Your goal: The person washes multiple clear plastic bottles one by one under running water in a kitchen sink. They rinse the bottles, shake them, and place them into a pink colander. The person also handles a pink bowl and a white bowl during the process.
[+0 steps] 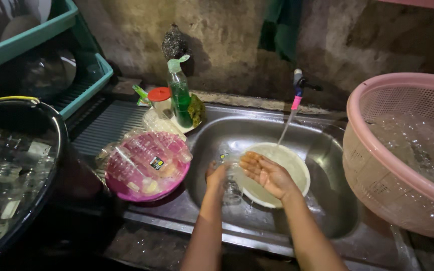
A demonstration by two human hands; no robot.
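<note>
A person stands at a steel sink [327, 150], seen from above, both bare arms reaching into the basin. The right hand [266, 173] is spread wide, palm up, fingers loose, holding nothing; it sits directly under the thin stream of water [286, 128] falling from a small tap [298, 85] beyond it, so the water runs over the palm. Just below that hand lies a round white bowl [295, 168], placed where it catches the runoff.

The left hand [216, 176] is just beside the right, turned edge-on to the camera. It seems to be closed around a clear glass [232, 185] that hangs low in the basin, but the glass is faint and I cannot tell for certain how the fingers grip it.

To the left of the left hand, on the sink's ribbed drainboard, a pink basin [146, 188] is piled with clear plastic bottles [141, 155]. Beyond it stand a green soap bottle [180, 95] and a red-lidded jar [160, 100], within easy reach. Far left is a dark tub [51, 150]; to the right of the right hand, a pink mesh basket [398, 165] holds more clear plastic.
</note>
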